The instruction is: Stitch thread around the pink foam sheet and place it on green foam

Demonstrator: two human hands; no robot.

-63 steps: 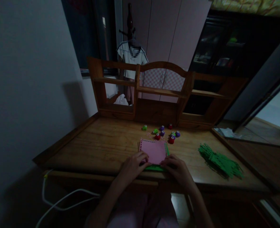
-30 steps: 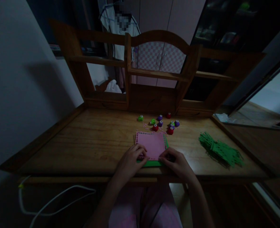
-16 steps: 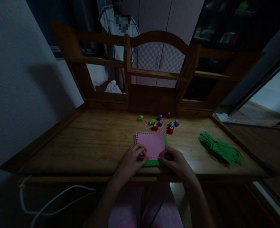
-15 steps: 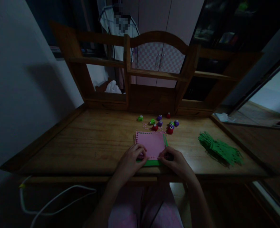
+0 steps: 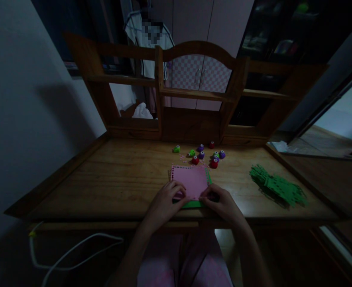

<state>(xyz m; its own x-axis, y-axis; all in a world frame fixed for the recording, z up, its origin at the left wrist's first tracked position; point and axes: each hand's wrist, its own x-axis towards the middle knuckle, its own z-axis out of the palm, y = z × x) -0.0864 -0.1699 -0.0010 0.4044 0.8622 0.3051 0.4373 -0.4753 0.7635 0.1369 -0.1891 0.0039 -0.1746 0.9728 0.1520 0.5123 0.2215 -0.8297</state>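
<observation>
A square pink sheet [image 5: 190, 182] lies on the desk with small dark holes along its far and side edges. Under it a green sheet [image 5: 193, 204] shows as a strip along the near side and the right. At the near left corner, my left hand [image 5: 167, 199] has its thumb and fingers pinched at the pink sheet's near edge. My right hand [image 5: 220, 200] pinches the same edge at the near right corner, fingers curled. The fingertips of both hands are close together, and what exactly lies between them is hard to see in the dim light.
Beyond the sheets stand several small red, purple and green craft punches [image 5: 195, 160], with tiny pink scraps [image 5: 182, 158] among them. A heap of cut green sheets [image 5: 279, 186] lies on the right of the wooden desk [image 5: 104, 179]. A shelf unit [image 5: 193, 93] rises at the back.
My left thumb has slid slightly right along the near edge, closer to my right hand. The right hand stays in place. The view has shifted a little.
</observation>
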